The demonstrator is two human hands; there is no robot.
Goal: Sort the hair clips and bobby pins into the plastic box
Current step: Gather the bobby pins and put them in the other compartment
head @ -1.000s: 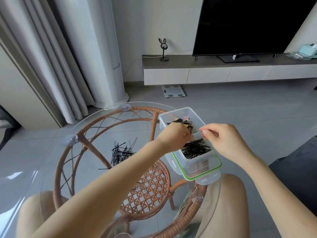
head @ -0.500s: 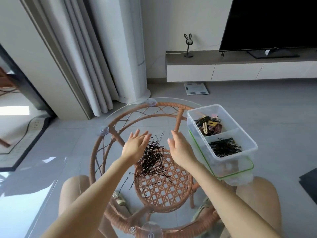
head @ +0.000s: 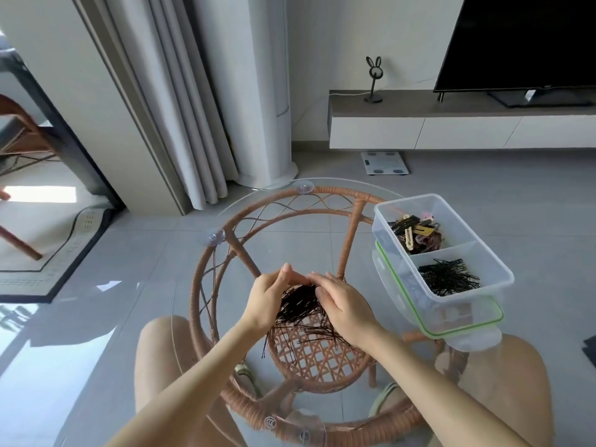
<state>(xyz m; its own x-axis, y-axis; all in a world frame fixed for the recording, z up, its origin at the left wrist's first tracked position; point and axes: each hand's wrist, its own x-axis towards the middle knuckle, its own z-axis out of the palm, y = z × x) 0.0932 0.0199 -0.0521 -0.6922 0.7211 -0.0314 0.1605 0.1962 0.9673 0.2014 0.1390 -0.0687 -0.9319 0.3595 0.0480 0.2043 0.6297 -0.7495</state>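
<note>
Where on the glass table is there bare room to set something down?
Bare glass: left of the left hand out to the rim, and beyond the right hand to the far rim. Crowded: the centre, where both hands cup the pin pile; the right edge, under the box.

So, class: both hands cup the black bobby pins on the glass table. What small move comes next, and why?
Probably grip the pile of black bobby pins: left hand and right hand bracket it, and the clear plastic box holds pins in its near compartment.

Left hand (head: 266, 300), right hand (head: 346, 306): forearms (head: 200, 375) bare, knees (head: 158, 343) bare; pale olive slippers (head: 244, 371) on feet.
</note>
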